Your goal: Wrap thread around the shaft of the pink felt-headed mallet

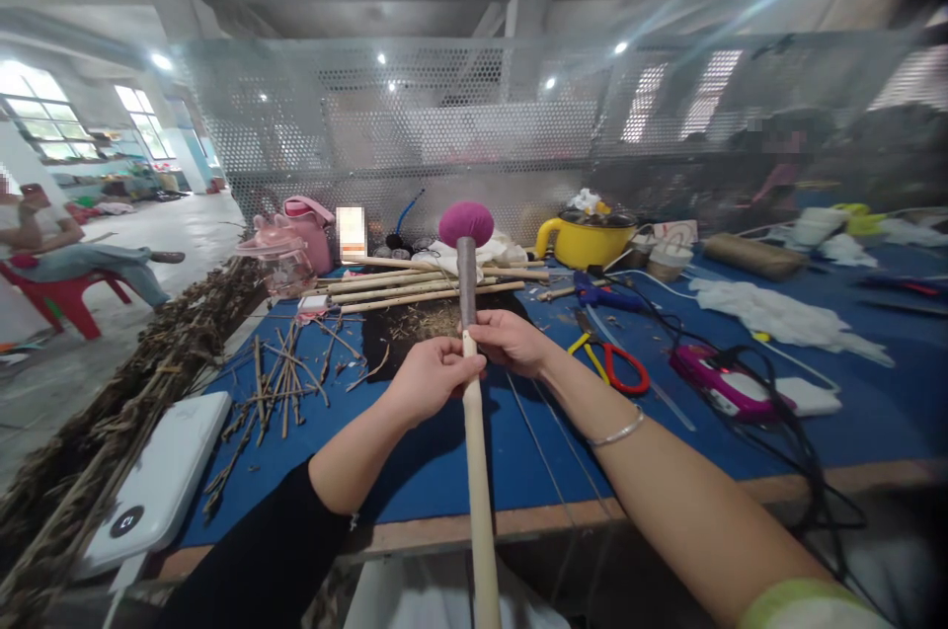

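A pale wooden stick (480,481) stands in front of me, with a grey sleeve (466,278) around its upper part. A purple rounded head (466,222) shows at the top of the sleeve. My left hand (430,380) pinches the stick from the left, just below the sleeve. Slightly higher, my right hand (513,343) has its fingers closed on the stick where the sleeve ends. Behind my hands lie a dark mat (377,353) with plant scraps and several thin sticks (430,299).
Thin twigs (277,377) and a white power bank (167,476) lie on the left. Red-and-yellow-handled pliers (626,367), a blue glue gun (603,293), a yellow pot (592,242) and a magenta power strip (730,387) with cables occupy the right. A person sits far left on a red chair (81,298).
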Tool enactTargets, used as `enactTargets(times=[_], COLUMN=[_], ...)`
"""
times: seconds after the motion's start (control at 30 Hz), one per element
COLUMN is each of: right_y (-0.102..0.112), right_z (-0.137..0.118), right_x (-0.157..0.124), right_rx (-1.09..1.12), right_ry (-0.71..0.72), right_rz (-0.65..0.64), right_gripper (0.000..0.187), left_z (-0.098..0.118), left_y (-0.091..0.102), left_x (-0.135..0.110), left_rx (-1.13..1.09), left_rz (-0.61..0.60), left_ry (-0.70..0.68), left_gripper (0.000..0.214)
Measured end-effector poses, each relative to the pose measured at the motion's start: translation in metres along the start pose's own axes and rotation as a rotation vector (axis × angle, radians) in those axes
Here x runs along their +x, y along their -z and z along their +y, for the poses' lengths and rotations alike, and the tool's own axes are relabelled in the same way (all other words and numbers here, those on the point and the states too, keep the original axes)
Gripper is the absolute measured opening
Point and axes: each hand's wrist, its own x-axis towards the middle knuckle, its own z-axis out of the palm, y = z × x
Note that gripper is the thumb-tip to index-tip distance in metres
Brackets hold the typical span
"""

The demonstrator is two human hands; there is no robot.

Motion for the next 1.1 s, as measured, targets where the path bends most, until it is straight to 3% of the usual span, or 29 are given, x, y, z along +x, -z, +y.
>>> enactTargets(times=[0.3,0.37,0.53,0.7,0.9,1.1], right_y=[-0.005,-0.008,-0.012,-0.011,-0.005,-0.005], right_z=[-0.004,-0.003,0.003,0.002,0.0,-0.005], right_x=[-0.003,-0.002,0.002,0.001,0.0,-0.005], right_rx=[0.087,0.041,-0.003,-0.026,0.004,0.031], right_ry=[0.025,0.029,0.044,0.043,0.019,0.027], right_rz=[-0.05,-0.024,-0.011,0.022,0.029,-0.061], right_gripper=[0.029,0.027,0.03,0.033,0.034,0.032], left_z=[0.004,0.004,-0.001,-0.005,0.0,0.008], left_y=[0.003,0.002,-0.002,-0.002,0.002,0.003], left_x=[-0.003,-0.003,-0.001,0.002,0.001,-0.003], left_rx=[-0.136,-0.06,0.13,0.111,-0.088,-0.258], left_rz=[-0.214,-0.161,0.116,0.162,0.022,-0.137], left_ry=[0.065,0.068,0.012,-0.02,0.049,0.09], left_gripper=[0.039,0.039,0.041,0.039,0.038,0.029])
